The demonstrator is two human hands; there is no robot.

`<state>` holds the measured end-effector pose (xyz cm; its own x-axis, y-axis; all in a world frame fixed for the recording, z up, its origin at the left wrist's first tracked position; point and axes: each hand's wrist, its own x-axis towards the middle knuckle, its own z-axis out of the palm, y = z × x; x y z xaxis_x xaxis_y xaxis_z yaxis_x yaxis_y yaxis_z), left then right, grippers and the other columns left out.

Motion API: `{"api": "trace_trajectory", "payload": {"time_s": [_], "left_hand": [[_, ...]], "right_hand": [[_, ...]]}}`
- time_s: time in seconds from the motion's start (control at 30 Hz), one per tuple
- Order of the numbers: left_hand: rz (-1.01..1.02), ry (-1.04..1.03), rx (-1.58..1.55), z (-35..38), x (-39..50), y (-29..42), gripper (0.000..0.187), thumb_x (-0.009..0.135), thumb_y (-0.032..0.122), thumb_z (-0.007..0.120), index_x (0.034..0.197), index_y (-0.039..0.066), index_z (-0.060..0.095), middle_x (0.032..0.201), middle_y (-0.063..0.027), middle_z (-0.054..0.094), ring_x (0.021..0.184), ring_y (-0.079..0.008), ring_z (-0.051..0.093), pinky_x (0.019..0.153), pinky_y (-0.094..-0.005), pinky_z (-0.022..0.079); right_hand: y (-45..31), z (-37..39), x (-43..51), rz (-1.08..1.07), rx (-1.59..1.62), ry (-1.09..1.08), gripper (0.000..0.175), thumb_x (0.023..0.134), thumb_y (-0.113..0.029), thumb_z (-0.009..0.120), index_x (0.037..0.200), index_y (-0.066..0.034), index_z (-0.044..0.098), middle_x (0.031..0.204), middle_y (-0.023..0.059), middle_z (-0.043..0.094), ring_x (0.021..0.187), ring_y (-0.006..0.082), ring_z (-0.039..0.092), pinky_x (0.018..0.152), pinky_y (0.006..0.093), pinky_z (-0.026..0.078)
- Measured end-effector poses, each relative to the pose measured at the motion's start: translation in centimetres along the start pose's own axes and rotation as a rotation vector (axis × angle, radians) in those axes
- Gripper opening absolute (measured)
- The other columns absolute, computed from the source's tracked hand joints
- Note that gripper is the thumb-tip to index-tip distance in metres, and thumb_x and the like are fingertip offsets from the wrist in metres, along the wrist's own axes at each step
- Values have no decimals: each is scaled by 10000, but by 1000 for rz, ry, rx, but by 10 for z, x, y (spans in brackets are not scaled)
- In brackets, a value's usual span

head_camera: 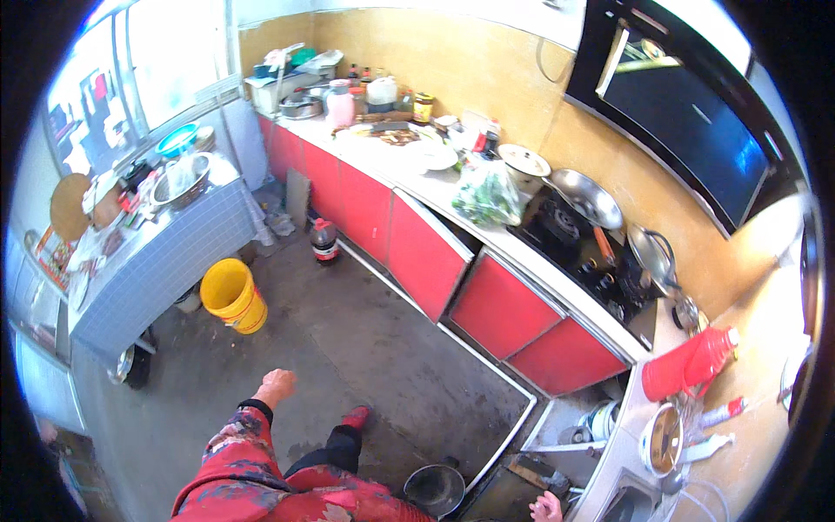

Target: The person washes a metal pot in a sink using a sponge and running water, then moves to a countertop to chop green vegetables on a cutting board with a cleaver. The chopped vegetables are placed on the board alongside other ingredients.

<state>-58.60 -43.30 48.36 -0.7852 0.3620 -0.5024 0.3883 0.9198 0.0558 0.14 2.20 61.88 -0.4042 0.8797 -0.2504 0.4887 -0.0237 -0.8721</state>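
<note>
My left hand [276, 386] hangs over the dark floor, its fingers curled in with no object seen in it. Beyond it stands a yellow plastic bucket [225, 290]. My right hand [546, 506] is at the bottom edge, partly cut off by the frame, with its fingers somewhat bent; nothing shows in them. A dark round basin [435, 489] lies on the floor to the left of that hand, and a steel sink [626, 507] is set in the counter to its right.
Red cabinets [424, 251] run below the white counter, one door ajar. A dark bottle [324, 241] stands on the floor. On the counter are a gas stove [567, 241], a steel wok [587, 198], a bag of greens [486, 194] and a red thermos flask [688, 364]. A tiled table [163, 271] stands left.
</note>
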Motion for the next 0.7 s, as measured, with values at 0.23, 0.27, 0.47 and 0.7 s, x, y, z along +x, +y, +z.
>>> {"api": "trace_trajectory", "payload": {"time_s": [0.23, 0.27, 0.47, 0.7], "left_hand": [[-206, -3, -6, 38, -34, -130, 269, 821, 239, 603, 1049, 142, 709, 1072, -98, 710, 1029, -319, 669, 862, -435, 558], [-267, -58, -78, 29, -23, -118, 259, 800, 196, 623, 1032, 125, 715, 1062, -103, 712, 1026, -332, 668, 845, -445, 564], [-208, -12, -176, -11, 12, -143, 262, 839, 224, 592, 1075, 151, 681, 1035, -108, 714, 1027, -325, 667, 850, -455, 550], [90, 165, -298, -107, 82, -126, 312, 860, 228, 636, 1157, 133, 652, 1034, -145, 702, 1035, -331, 657, 855, -459, 534]], "right_hand": [[-30, 6, -23, 222, 745, 157, 440, 936, -214, 632, 1337, -66, 528, 1187, 109, 629, 876, 187, 652, 718, 314, 528], [-12, 6, -25, 211, 651, 161, 422, 933, -196, 627, 1322, -60, 537, 1159, 109, 638, 849, 180, 647, 695, 304, 520], [146, 18, 24, 118, 164, -93, 323, 913, -90, 593, 1229, -23, 596, 989, 107, 687, 690, 135, 619, 553, 244, 468], [103, 67, 104, 267, 329, -344, 324, 965, -111, 495, 1271, -16, 537, 1003, 162, 645, 653, 186, 582, 481, 293, 463]]}}
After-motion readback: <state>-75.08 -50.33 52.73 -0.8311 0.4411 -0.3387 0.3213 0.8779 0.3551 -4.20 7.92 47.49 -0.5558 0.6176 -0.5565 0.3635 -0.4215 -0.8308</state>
